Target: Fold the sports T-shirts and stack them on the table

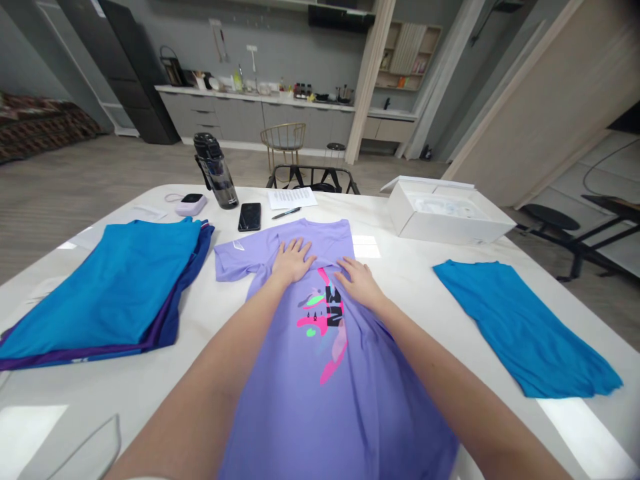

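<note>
A lilac T-shirt (320, 387) with a pink and black print lies spread on the white table (400, 267), its collar end pointing away from me. My left hand (294, 261) rests flat on the shirt just above the print, fingers apart and gripping nothing. My right hand (360, 283) presses flat beside it, at the print's upper right edge. To the left sits a stack of folded blue and purple garments (100, 293). A single folded blue shirt (520, 327) lies to the right.
Beyond the shirt are a dark water bottle (216, 172), a black phone (249, 217), a pen (287, 213), a sheet of paper (292, 197) and a small lilac device (191, 203). An open white box (445, 213) stands at back right. A chair (313, 179) waits behind the table.
</note>
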A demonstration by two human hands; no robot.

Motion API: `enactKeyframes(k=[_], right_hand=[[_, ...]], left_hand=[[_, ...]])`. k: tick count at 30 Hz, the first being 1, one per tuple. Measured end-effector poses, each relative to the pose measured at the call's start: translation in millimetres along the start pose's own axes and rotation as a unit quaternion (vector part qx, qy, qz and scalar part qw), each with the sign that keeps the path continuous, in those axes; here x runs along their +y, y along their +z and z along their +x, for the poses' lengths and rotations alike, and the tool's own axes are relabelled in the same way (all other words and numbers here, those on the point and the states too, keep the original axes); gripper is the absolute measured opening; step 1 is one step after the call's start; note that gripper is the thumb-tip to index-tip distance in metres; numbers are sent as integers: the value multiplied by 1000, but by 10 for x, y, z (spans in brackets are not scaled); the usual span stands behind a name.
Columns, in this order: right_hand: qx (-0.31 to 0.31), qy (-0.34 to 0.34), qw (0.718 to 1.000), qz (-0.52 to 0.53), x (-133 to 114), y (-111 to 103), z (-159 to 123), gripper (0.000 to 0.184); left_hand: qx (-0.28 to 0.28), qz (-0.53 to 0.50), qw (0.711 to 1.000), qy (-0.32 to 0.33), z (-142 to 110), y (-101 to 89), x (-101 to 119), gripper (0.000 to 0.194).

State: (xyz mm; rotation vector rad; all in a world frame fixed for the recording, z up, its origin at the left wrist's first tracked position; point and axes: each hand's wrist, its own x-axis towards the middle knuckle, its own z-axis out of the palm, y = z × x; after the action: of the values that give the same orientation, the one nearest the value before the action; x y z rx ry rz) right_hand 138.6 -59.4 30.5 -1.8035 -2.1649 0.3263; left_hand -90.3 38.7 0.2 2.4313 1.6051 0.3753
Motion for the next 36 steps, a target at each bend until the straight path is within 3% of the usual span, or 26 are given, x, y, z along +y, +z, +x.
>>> enactKeyframes(k=[7, 13, 16, 21, 25, 32, 36], right_hand=[[4, 83, 996, -27, -89, -117, -1037, 35], [-23, 149, 988, -39, -122, -214, -1491, 29], [-47, 186, 979, -69, -92, -318, -1687, 31], [-109, 199, 967, -116, 14, -471, -2098, 36], [-121, 206, 964, -115, 102, -561, -2411, 32], [-23, 298, 951, -75, 361, -771, -2808, 25], [22, 290, 957, 16, 356, -892, -2996, 14]], left_hand=[[1, 24, 1000, -5, -20, -36, 47, 60], [52, 84, 992, 85, -185, -176, 262, 47], [65, 89, 987, 117, -389, -226, 403, 51], [24, 55, 982, 178, -766, -262, 709, 59], [-19, 52, 965, 258, -914, -250, 1055, 53], [-38, 77, 946, 313, -635, -58, 1529, 53], [-50, 84, 946, 308, -466, -5, 1621, 41]])
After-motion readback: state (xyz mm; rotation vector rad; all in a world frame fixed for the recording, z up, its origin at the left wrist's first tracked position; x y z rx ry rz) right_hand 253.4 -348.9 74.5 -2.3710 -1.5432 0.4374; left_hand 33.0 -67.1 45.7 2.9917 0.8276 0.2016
